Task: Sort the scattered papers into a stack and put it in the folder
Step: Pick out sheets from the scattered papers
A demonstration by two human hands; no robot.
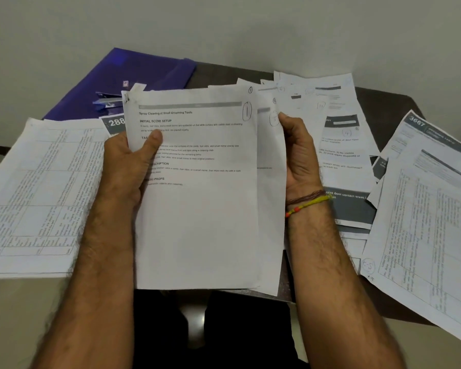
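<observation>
A table sheet (35,193) lay at the left, with a blue folder (133,75) behind it at the desk's (383,99) far left corner. The left hand (128,161) pinched the stack (197,209) by its left edge, thumb on top, above the desk's near edge. The right hand (298,153) gripped its right edge, and loose papers (421,209) spread at the right.

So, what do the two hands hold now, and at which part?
Both grip a few sheets: left hand at the upper left edge, thumb on the front; right hand at the upper right edge.
</observation>
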